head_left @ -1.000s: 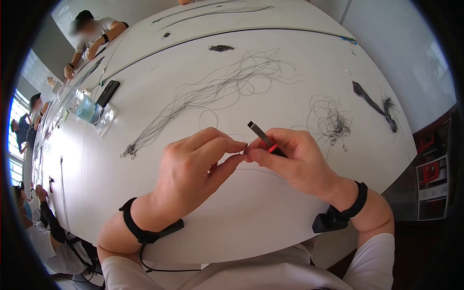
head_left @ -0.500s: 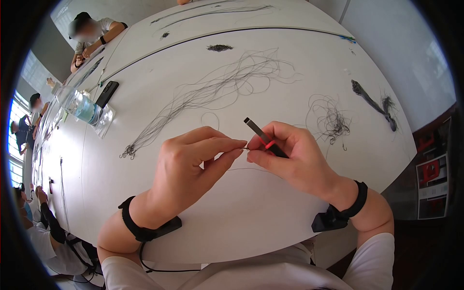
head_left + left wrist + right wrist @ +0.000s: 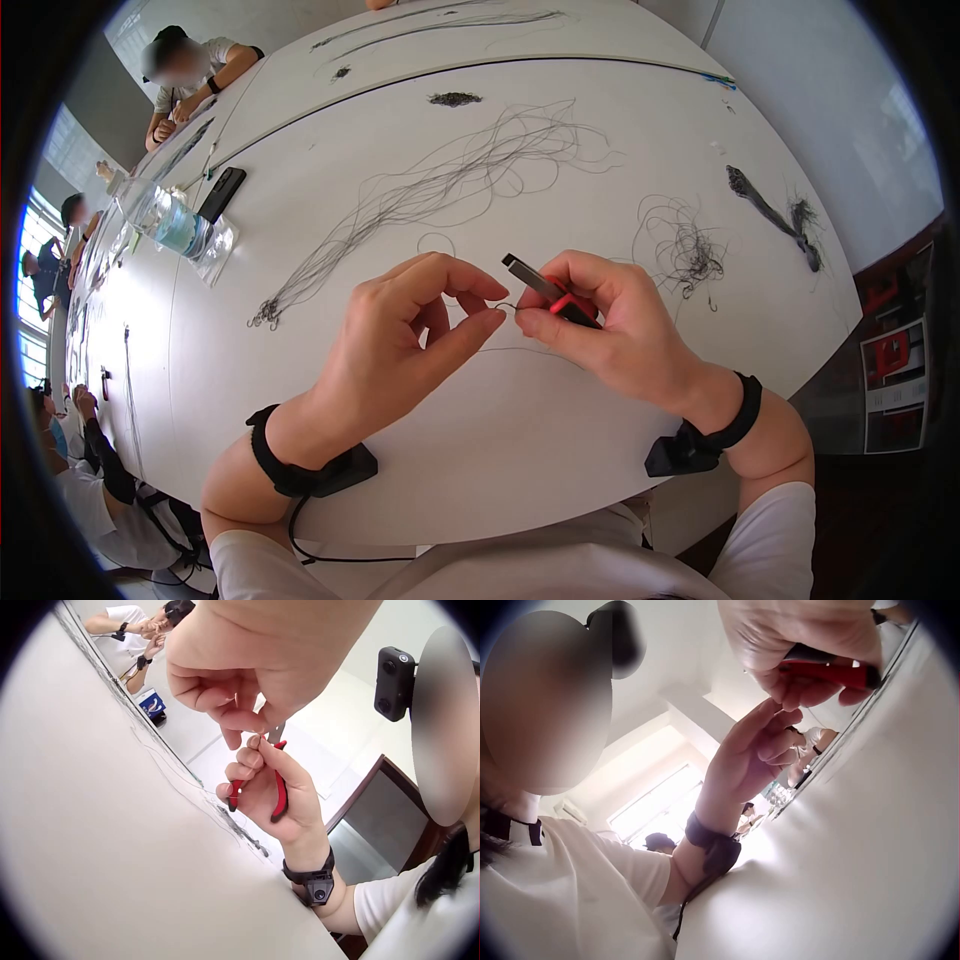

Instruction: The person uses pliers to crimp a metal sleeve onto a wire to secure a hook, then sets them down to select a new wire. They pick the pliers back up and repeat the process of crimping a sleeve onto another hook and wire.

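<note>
Near the middle of the head view, the left hand point(image 3: 400, 335) has its thumb and forefinger tips slightly parted. A small dark curved piece point(image 3: 508, 306) spans from the left thumb tip to the right fingertips. It is pinched by the right hand point(image 3: 625, 330), which also holds red-handled pliers point(image 3: 560, 300) across its palm, metal end up and to the left. In the left wrist view, the pliers' two red and black handles point(image 3: 280, 796) show against the right palm. A thin line point(image 3: 520, 350) runs on the table side below the hands.
Beyond the hands, long loose strands point(image 3: 430, 190) lie across the white table point(image 3: 480, 440), hooks at their near end. A tangle point(image 3: 690, 250) and a dark bundle point(image 3: 770, 215) lie right. A bottle point(image 3: 175, 222) and phone point(image 3: 222, 194) stand or lie left. Other people sit left.
The left thumb and forefinger have parted from their pinch, exposing the small curved piece. The pliers in the right hand have shifted slightly left.
</note>
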`<action>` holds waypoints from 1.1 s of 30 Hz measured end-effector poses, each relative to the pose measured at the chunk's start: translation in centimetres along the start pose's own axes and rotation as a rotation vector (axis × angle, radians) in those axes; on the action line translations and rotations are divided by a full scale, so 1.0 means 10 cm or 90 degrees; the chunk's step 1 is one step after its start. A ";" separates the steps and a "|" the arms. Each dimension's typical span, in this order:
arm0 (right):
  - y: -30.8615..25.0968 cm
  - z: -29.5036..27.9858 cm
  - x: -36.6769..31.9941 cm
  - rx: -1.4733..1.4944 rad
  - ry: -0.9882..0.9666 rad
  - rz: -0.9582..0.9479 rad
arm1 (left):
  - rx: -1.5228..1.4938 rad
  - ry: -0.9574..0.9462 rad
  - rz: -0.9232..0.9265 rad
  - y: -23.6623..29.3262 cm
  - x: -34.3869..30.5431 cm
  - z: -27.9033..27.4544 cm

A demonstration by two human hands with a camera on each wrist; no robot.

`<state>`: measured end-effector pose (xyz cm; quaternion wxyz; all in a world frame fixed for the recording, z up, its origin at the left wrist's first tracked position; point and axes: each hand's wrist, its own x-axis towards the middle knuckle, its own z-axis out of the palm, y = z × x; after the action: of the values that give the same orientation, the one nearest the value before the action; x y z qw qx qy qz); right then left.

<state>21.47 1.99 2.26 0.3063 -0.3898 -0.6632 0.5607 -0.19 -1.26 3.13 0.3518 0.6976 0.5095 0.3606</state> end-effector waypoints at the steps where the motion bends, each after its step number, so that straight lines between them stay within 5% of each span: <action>1: 0.00 0.00 0.00 -0.007 -0.004 -0.011 | 0.026 0.003 0.029 -0.01 0.00 0.00; 9: 0.03 0.00 0.01 -0.060 -0.013 -0.082 | -0.024 -0.018 0.006 -0.06 -0.02 -0.01; 12: 0.07 -0.10 0.05 -0.257 0.077 -0.252 | -0.142 -0.027 -0.072 -0.07 -0.01 -0.04; 14: 0.07 -0.19 0.09 -0.563 0.159 -0.427 | -0.210 -0.022 -0.109 -0.04 -0.01 -0.07; 17: 0.05 -0.19 0.10 -0.641 0.205 -0.487 | -0.240 -0.049 -0.139 -0.02 -0.01 -0.07; 33: 0.03 -0.14 0.06 -0.748 0.242 -0.548 | -0.258 -0.042 -0.134 -0.02 -0.03 -0.05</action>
<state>22.42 3.24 2.25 0.3491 -0.2854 -0.8828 -0.1315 -0.76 -1.40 3.19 0.5366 0.5673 0.4848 0.3940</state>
